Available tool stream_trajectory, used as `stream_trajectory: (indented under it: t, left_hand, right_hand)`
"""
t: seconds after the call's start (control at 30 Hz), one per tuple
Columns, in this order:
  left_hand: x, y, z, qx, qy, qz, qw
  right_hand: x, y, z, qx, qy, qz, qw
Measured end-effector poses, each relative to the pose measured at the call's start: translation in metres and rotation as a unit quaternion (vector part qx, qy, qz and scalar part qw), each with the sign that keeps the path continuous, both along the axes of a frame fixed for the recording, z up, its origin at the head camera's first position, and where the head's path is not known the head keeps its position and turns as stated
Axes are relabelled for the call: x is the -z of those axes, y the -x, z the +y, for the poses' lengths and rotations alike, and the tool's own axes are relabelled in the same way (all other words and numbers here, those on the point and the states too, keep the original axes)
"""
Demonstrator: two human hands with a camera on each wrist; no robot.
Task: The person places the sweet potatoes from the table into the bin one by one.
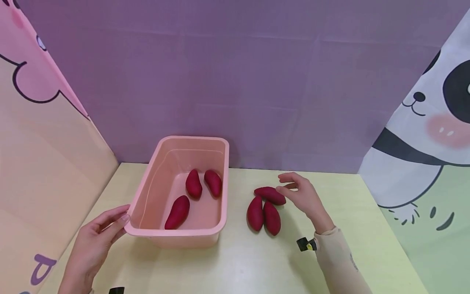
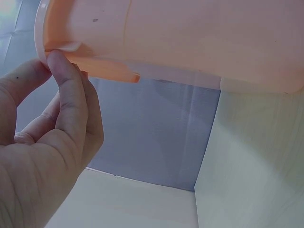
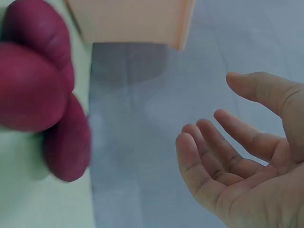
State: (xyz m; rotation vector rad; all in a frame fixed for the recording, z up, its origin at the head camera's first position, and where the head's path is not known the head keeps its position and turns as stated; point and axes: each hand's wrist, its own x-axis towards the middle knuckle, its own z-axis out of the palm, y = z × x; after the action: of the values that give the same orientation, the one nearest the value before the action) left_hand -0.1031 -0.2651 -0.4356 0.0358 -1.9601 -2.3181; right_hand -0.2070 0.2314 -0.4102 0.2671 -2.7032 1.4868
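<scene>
A pink plastic basin [image 1: 176,232] stands on the left half of the table with three dark red sweet potatoes lying apart inside, one of them a sweet potato [image 1: 178,212] toward the near end. My left hand [image 1: 96,241] pinches the basin's near left rim between thumb and fingers; the left wrist view shows this grip on the rim [image 2: 41,33]. To the basin's right, three more sweet potatoes [image 1: 272,218] lie bunched together. Over the farthest sweet potato [image 1: 269,194] of that bunch hovers my right hand [image 1: 302,196], fingers loosely bent and apart, holding nothing in the right wrist view.
Behind the pale table [image 1: 235,269] rises a purple cloth backdrop [image 1: 257,90]. Printed panels flank it, with a panda panel [image 1: 422,143] on the right and a pink and cream panel [image 1: 47,134] on the left. The basin's far end is near the backdrop.
</scene>
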Motion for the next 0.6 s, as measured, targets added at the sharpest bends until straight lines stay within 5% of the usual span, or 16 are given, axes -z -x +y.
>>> stream_trajectory:
  t: [0.4, 0.6]
  left_hand:
    - [0.000, 0.000, 0.002, 0.001, -0.005, 0.007, 1.0000]
    - [0.001, 0.000, 0.001, 0.000, -0.004, 0.008, 1.0000]
  right_hand:
    - [0.044, 0.006, 0.024, 0.067, 0.126, -0.077, 0.9868]
    - [0.067, 0.011, 0.028, 0.097, 0.143, -0.105, 0.9793]
